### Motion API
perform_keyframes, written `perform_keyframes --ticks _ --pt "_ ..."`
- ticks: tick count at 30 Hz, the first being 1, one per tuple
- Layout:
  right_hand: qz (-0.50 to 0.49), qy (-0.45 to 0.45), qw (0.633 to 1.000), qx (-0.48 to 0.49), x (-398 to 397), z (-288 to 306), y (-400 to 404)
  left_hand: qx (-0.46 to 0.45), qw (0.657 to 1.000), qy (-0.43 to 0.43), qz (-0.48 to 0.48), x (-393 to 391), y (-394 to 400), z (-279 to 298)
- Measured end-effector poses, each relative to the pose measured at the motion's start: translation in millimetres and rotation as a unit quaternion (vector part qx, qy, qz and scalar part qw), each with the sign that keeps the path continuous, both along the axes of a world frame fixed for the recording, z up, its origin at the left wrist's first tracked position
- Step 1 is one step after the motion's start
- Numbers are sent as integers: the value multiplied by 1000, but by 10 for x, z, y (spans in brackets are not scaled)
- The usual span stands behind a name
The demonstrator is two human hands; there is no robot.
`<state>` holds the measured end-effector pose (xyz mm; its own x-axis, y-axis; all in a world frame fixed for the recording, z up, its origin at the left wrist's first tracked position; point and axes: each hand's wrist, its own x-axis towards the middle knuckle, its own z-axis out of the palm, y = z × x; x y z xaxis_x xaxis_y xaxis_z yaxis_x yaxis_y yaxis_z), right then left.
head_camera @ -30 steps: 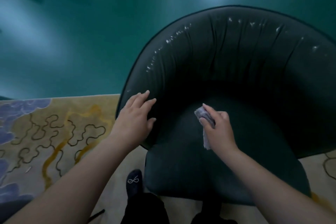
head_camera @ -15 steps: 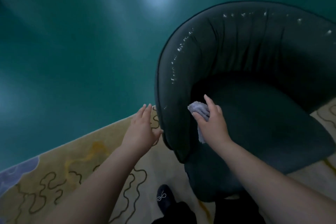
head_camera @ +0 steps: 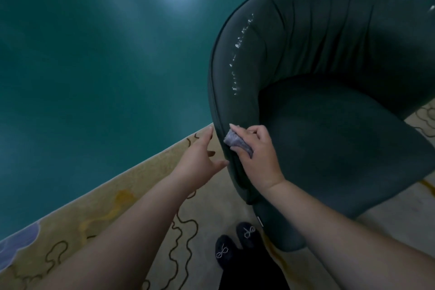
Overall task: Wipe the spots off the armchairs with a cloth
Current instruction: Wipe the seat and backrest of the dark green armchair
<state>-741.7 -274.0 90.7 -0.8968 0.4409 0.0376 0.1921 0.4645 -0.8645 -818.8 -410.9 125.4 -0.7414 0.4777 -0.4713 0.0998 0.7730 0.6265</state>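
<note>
The right hand (head_camera: 257,155) grips a crumpled grey-lilac cloth (head_camera: 237,145) and presses it on the front end of the dark green tub-shaped armchair's (head_camera: 329,139) arm. White spots (head_camera: 237,66) dot that arm's inner rim above the cloth. The left hand (head_camera: 200,160), fingers spread and holding nothing, is just outside the arm.

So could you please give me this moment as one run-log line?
right hand: grips cloth on armchair arm edge | left hand: open, beside arm | white spots: not yet wiped
</note>
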Motion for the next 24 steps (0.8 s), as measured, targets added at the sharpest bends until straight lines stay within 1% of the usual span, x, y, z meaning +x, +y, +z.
perform_keyframes --ticks 3,6,9,16,21,24 --pt "-17 13 999 33 -129 -12 43 40 999 -18 -1 -47 32 -18" --pt "-36 8 999 15 -332 12 119 75 996 -48 -1 -96 51 -30" --pt "-41 4 999 21 -470 3 196 102 992 -64 31 -157 76 -38" --pt "-41 25 998 32 -680 -41 332 104 992 -23 62 -543 355 -37" --pt "-18 40 998 54 -895 -29 467 90 995 -3 53 -899 480 28" --pt "-18 38 998 50 -1046 -17 541 75 996 0 40 -1065 570 63"
